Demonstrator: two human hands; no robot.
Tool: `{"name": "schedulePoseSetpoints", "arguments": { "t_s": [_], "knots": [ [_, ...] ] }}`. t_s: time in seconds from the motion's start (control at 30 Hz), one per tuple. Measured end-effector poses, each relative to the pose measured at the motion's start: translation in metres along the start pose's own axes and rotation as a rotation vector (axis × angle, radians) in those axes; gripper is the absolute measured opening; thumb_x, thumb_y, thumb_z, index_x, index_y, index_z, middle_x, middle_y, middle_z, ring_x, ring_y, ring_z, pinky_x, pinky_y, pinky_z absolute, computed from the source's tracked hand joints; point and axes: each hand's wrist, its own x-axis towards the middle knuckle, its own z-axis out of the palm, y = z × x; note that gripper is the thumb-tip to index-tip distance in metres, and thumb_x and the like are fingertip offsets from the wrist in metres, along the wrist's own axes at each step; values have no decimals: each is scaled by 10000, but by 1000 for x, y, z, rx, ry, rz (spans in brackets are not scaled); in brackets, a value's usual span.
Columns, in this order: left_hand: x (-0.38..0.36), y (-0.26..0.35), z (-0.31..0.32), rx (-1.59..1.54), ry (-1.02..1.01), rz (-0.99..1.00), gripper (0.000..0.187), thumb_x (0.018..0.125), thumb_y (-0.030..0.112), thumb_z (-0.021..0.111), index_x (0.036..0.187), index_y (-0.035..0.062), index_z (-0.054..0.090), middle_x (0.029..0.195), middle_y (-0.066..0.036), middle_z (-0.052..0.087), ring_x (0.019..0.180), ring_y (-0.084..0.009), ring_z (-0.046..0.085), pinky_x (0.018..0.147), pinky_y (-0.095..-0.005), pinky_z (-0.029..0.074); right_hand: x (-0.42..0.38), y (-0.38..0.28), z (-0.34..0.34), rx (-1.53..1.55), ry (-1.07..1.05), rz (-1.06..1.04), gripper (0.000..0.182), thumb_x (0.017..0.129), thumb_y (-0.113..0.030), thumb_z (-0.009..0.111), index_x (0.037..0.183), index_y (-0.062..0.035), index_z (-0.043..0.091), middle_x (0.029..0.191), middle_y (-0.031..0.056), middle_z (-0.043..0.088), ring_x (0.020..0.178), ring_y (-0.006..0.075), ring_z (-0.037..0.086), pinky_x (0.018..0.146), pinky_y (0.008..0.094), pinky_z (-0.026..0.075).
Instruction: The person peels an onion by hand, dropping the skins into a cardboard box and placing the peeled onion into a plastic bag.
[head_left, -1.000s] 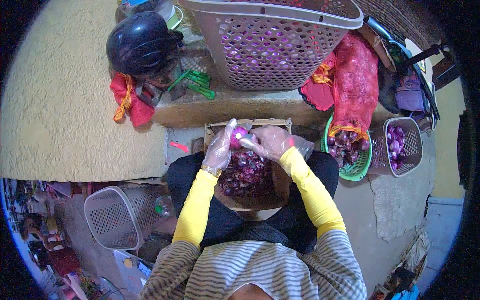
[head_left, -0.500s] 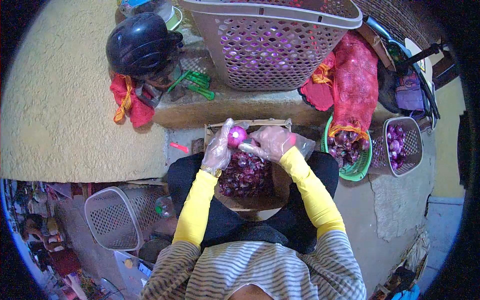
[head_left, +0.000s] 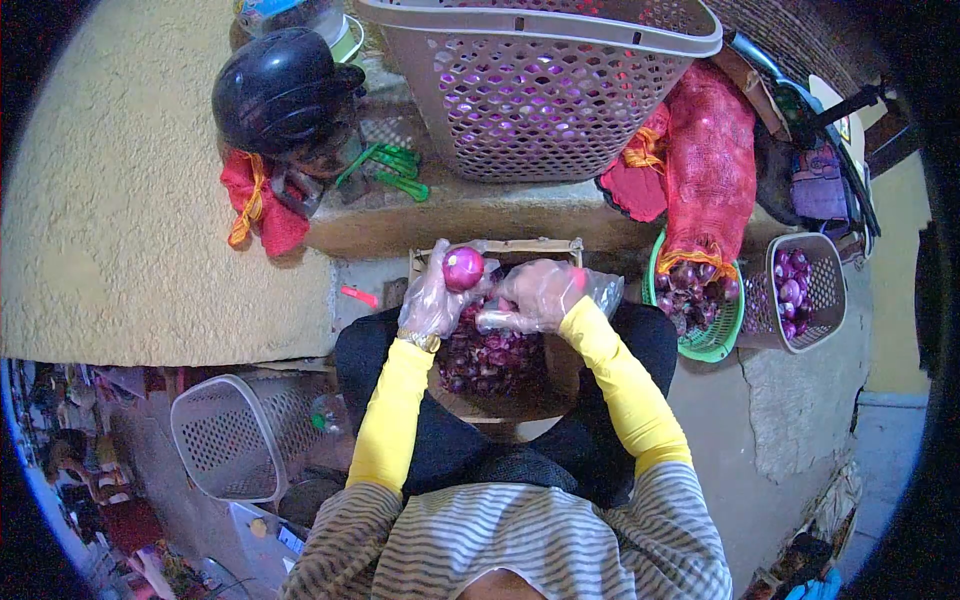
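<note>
One purple onion (head_left: 463, 269) sits in the left hand (head_left: 430, 295), above the near box (head_left: 562, 385). It looks light and firm, probably slick against the plastic glove (head_left: 421, 312), so best cupped around its sides. The right hand (head_left: 540, 297) is curled; blur hides whether it grips anything. On the far side, a rough ledge (head_left: 450, 215) bears a tall basket (head_left: 425, 75); worn floor (head_left: 715, 415) spreads right.

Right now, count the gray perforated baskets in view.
3: a large basket on the ledge ahead, a smaller basket at right beside the green basket, and a third basket at lower left. More may be hidden in the clutter.
</note>
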Motion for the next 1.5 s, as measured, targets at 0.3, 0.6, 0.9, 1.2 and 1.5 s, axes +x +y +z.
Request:
{"name": "schedulePoseSetpoints", "arguments": {
  "t_s": [0.3,0.6,0.9,1.2,1.5],
  "knots": [
    [13,-22,-22,125,141,21,587,1037,483,461,1329,-21,524,1232,-172,631,1113,-285,646,892,-408,590,3,7,11,49,212,74,593,808,-729,602,913,-160,732,812,128,700,781,354,686,697,483,532],
    [-10,-13,0,280,32,153,517,981,304,592,1391,22,449,1240,-150,630,1064,-257,646,922,-382,555,-1,1,-11,8,233,136,701,730,-789,641,795,-91,651,773,157,680,764,354,690,704,481,534],
    [-7,-22,5,448,-161,408,485,1011,171,562,1455,33,425,1248,-146,638,1113,-262,638,984,-398,514,2,0,-10,101,293,224,732,699,-804,657,807,-80,651,766,165,684,757,368,691,698,479,539],
    [0,-6,22,-74,45,-43,440,1062,318,492,1365,3,536,1241,-93,609,1112,-167,596,990,-336,490,1,-4,-18,118,233,282,793,705,-816,629,1076,-121,722,866,156,721,829,360,698,761,485,540],
    [0,-5,21,-64,10,-30,431,1058,307,503,1364,6,539,1270,-95,603,1120,-173,595,1004,-342,480,5,2,-6,83,237,304,672,767,-754,640,801,-83,668,767,166,692,766,374,692,716,492,537]
  ]
}}
